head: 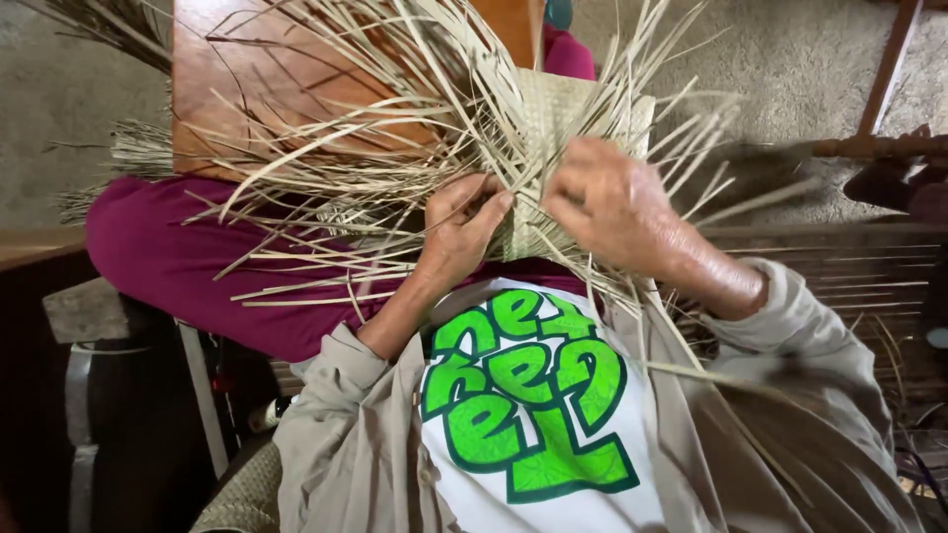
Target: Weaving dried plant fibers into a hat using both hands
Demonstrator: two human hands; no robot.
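Work: a woven panel (553, 118) of pale flat strips is held over the lap, just in front of the chest, with loose strips (326, 188) fanning out on every side.
Left hand (459, 232): closed, fingers curled around a few strips at the panel's lower left edge; thumb and fingertips are pressed together on them.
Right hand (612, 202): laid over the panel's lower right part, fingers bent down onto the weave; what lies under the palm cannot be told.
Step in hand (judged): one strip is being worked into the weave at the lower edge.
Technique: the panel should be pinned flat by the right hand while the strip is guided by the left. The strip should be kept flat, not twisted, and drawn snug against its neighbour.
Edges: the finished weave ends just beside both hands; unwoven ends begin there and snag easily.
Open room: little to the left, where the strips spread over the magenta cloth (168, 257) and the brown board (227, 79). More room is judged to be ahead and right, toward the floor (790, 59).
Caution: strip ends point toward the sleeves (829, 345) and chest.
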